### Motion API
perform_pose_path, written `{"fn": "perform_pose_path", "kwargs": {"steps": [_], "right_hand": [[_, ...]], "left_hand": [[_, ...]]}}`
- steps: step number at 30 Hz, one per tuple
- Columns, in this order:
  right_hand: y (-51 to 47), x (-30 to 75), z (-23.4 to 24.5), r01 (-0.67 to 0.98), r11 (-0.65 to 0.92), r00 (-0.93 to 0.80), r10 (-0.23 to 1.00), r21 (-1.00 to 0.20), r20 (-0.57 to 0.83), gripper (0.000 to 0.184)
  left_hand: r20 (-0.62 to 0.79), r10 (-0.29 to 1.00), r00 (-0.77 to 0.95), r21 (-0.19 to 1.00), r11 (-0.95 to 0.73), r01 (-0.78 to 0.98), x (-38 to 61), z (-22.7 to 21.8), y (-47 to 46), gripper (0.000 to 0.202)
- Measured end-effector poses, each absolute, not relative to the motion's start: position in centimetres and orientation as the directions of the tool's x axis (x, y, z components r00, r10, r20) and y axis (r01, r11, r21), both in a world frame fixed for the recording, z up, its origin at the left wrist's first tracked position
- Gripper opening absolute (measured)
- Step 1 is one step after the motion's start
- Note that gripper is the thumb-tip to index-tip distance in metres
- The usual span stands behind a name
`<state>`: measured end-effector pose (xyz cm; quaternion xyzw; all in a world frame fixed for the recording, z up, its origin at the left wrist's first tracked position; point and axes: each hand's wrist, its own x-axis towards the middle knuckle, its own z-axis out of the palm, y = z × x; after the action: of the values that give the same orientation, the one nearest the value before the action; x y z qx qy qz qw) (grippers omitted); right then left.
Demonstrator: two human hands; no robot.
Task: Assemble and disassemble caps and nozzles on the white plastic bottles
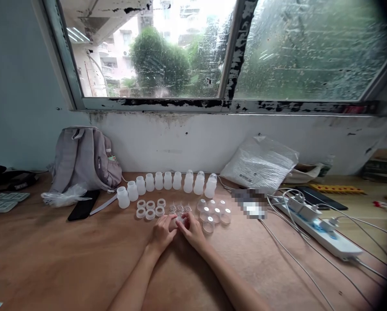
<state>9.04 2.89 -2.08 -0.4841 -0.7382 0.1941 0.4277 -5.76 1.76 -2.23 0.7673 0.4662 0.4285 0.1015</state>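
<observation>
My left hand (163, 232) and my right hand (190, 229) meet on the wooden table (83, 259), fingers curled around a small clear plastic piece (180, 220) held between them. Just beyond the hands lie several clear nipples (179, 209), several white rings (150, 208) to the left and several clear caps (214, 212) to the right. Behind them a curved row of small white bottles (158, 181) stands; the three at the right end carry clear caps (199, 182).
A grey backpack (83, 157) leans at the back left beside a black phone (83, 205). A plastic bag (261, 163) lies at the back right. A white power strip (322, 229) with plugged cables runs along the right. A window fills the wall above.
</observation>
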Motion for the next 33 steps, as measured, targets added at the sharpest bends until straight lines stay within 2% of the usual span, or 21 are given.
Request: {"fn": "perform_pose_path", "kwargs": {"steps": [7, 16, 26, 33], "right_hand": [[2.7, 9.0, -2.4, 0.620, 0.488, -0.253, 0.866, -0.614, 0.432, 0.017], [3.2, 9.1, -3.3, 0.672, 0.488, -0.268, 0.861, -0.556, 0.432, 0.015], [3.1, 8.9, -3.3, 0.586, 0.600, -0.350, 0.793, -0.544, 0.498, 0.017], [2.9, 8.6, -3.1, 0.488, 0.609, -0.282, 0.788, -0.625, 0.548, 0.008]], "left_hand": [[0.540, 0.787, 0.300, 0.513, -0.590, 0.624, -5.5, -1.6, 1.3, 0.042], [0.497, 0.815, 0.297, 0.512, -0.552, 0.658, -5.7, -1.3, 1.2, 0.030], [0.479, 0.826, 0.298, 0.482, -0.530, 0.697, -5.8, -1.2, 1.2, 0.034], [0.545, 0.788, 0.285, 0.389, -0.539, 0.747, -6.0, -1.4, 1.4, 0.027]]}}
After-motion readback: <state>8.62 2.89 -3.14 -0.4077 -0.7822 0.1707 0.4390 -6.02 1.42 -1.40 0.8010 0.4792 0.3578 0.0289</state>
